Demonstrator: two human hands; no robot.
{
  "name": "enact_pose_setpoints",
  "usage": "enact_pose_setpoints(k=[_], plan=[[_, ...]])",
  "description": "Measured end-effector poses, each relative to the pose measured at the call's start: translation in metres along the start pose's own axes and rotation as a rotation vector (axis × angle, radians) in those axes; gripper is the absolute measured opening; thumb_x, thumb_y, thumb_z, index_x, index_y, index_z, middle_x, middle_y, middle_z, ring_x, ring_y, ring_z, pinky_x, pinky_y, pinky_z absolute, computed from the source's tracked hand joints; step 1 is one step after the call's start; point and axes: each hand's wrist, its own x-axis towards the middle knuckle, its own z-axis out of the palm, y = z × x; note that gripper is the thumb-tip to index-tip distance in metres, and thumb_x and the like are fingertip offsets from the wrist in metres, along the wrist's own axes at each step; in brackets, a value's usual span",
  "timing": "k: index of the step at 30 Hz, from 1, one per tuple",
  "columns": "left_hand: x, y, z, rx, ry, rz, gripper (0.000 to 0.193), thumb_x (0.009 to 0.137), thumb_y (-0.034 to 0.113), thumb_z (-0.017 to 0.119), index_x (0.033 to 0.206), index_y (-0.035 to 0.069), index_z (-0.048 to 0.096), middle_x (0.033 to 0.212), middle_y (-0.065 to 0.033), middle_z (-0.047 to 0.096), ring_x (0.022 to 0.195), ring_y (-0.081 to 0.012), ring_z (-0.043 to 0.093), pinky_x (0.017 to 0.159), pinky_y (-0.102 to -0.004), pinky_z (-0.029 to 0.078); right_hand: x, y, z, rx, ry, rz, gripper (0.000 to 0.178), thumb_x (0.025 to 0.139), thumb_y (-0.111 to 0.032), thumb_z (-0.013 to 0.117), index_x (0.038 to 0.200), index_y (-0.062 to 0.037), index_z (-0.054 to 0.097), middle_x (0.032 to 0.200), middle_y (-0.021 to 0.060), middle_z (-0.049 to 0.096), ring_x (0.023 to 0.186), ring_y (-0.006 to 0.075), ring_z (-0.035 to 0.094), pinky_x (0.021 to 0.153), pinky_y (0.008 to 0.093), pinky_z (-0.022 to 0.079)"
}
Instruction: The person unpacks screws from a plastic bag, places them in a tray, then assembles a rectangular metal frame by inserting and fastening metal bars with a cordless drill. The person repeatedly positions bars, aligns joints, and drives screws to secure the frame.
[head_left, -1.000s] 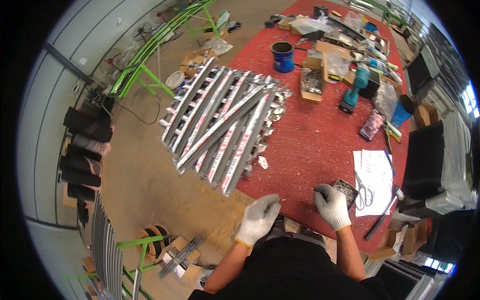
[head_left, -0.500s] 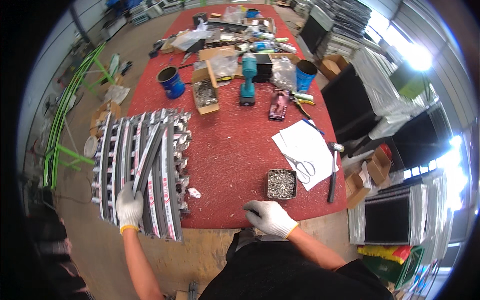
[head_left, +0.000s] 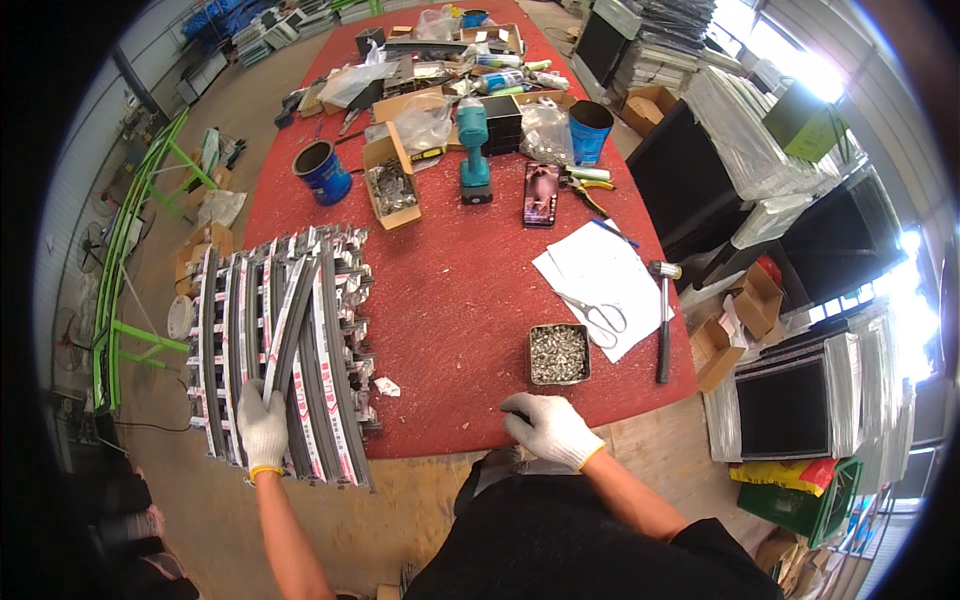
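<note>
A stack of long grey metal strips (head_left: pixel 326 390) with white-and-red film lies crisscrossed at the table's left edge. My left hand (head_left: pixel 263 428), in a white glove with grey-coated fingers, is closed around the lower end of a strip (head_left: pixel 284 335) that slants across the top of the pile. Above the front edge of the table hovers my right hand (head_left: pixel 552 430), gloved the same way, its fingers curled together; whatever they may hold is hidden. Just beyond it stands a square tin (head_left: pixel 531 372) full of small metal pieces.
Scissors (head_left: pixel 604 318) lie on white paper sheets (head_left: pixel 590 262), beside a hammer (head_left: pixel 664 330). Farther back are a phone (head_left: pixel 540 195), pliers (head_left: pixel 592 197), a teal power drill (head_left: pixel 474 150), a carton of metal parts (head_left: pixel 392 185) and blue cans (head_left: pixel 322 173). Wrapped panels (head_left: pixel 790 410) stand at the right.
The whole view has shifted slightly. My right hand's fingers look more tightly curled than before. My left hand stays on the slanted strip.
</note>
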Motion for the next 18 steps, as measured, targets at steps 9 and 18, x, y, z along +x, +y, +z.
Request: enact_pose_setpoints(k=[9, 18], plan=[[-0.027, 0.022, -0.034, -0.158, 0.034, -0.111, 0.030, 0.096, 0.011, 0.065, 0.122, -0.004, 0.063, 0.099, -0.0235, 0.072, 0.089, -0.0374, 0.070, 0.086, -0.0488, 0.054, -0.001, -0.004, 0.005, 0.003, -0.051, -0.121, 0.027, 0.100, -0.023, 0.066, 0.116, -0.0030, 0.074, 0.099, 0.0246, 0.076, 0.096, 0.0442, 0.074, 0.085, 0.0514, 0.059], [-0.173, 0.099, -0.066, -0.014, 0.241, -0.187, 0.028, 0.090, 0.011, 0.073, 0.113, -0.002, 0.068, 0.105, -0.0236, 0.072, 0.096, -0.0385, 0.071, 0.088, -0.0477, 0.055, 0.014, -0.011, -0.010, 0.099, -0.318, -0.416, 0.028, 0.098, -0.020, 0.069, 0.119, -0.0015, 0.075, 0.099, 0.0238, 0.077, 0.093, 0.0400, 0.077, 0.085, 0.0464, 0.061]])
